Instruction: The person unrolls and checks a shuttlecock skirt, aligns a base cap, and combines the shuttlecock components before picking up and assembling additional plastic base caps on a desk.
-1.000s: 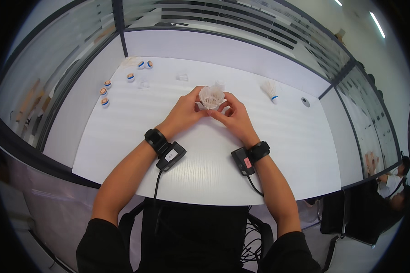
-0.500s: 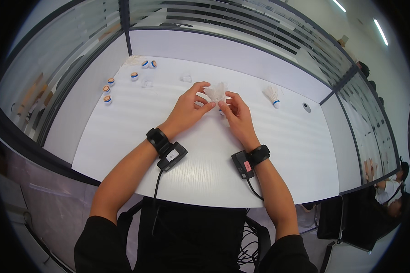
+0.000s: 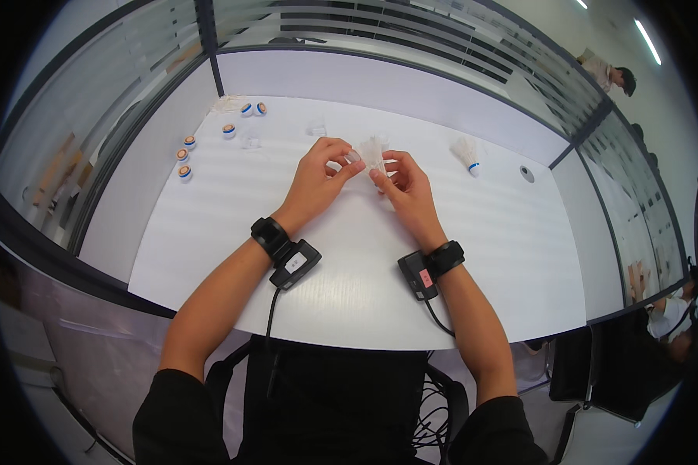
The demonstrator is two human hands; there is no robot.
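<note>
A pale feathered skirt (image 3: pixel 374 146) is held over the middle of the desk (image 3: pixel 349 298) by the right hand (image 3: pixel 409 194); it is gripped low between thumb and fingers, probably so that its upper part is left free. By the left hand (image 3: pixel 316 177), a small translucent piece (image 3: pixel 354 156) seems to be pinched just beside it; whether the 2 are joined cannot be told. Farther left, 6 round bases (image 3: pixel 229 130) are grouped, perhaps to keep working space. At right, 1 shuttlecock (image 3: pixel 464 153) is laid apart.
</note>
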